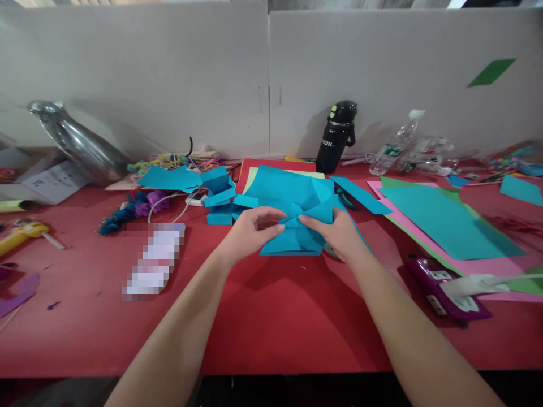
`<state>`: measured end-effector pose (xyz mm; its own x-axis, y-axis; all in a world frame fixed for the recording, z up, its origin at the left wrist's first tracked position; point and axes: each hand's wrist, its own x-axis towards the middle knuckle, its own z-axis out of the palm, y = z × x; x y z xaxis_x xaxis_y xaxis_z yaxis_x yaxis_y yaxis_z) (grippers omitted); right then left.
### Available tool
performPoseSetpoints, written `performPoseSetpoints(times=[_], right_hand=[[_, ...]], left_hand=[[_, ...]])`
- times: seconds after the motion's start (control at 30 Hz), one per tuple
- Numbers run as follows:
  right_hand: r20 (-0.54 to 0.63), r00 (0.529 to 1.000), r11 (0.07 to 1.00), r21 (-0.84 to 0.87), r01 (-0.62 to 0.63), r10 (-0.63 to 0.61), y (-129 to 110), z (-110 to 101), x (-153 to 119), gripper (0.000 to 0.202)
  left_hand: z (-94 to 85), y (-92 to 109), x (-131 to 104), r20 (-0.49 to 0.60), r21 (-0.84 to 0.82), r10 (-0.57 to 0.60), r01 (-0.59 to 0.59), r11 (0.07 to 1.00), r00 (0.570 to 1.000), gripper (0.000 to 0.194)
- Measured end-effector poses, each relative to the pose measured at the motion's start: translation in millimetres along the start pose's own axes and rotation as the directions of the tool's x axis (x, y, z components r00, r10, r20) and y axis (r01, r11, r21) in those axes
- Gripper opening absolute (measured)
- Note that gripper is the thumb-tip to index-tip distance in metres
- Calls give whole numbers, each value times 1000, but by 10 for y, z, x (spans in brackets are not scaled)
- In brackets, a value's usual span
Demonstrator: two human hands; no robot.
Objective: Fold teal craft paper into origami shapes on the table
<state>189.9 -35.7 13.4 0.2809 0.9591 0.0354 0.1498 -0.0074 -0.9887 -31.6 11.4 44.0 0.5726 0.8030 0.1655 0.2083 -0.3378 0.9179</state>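
Observation:
Between my hands is a partly folded sheet of blue paper (292,240), tilted up off the red tabletop, with creases and raised flaps at its middle. My left hand (257,229) pinches its left side between thumb and fingers. My right hand (333,229) grips the right side, thumb pressed on the front and the other fingers hidden behind. Just behind lies a stack of flat blue sheets (275,183). Left of it stand several folded blue paper pieces (218,195).
A black bottle (335,138) and clear plastic bottles (396,144) stand by the white partition. To the right are coloured sheets (449,220) and a purple power strip (449,291). A silver jug (80,141) and a yellow glue gun (23,234) are on the left.

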Motion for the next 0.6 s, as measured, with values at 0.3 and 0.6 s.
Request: performPoseSetpoints(times=[0.3,0.6], right_hand=[[-48,999,999,53,-14,17,-47,13,-12,48],[90,992,993,94,75,-83,-133,-2,-72,52]], left_hand=[[31,-16,7,-73,17,8,-7,1000,997,26],[47,39,0,-165,-23,1,-5,1000,986,24]])
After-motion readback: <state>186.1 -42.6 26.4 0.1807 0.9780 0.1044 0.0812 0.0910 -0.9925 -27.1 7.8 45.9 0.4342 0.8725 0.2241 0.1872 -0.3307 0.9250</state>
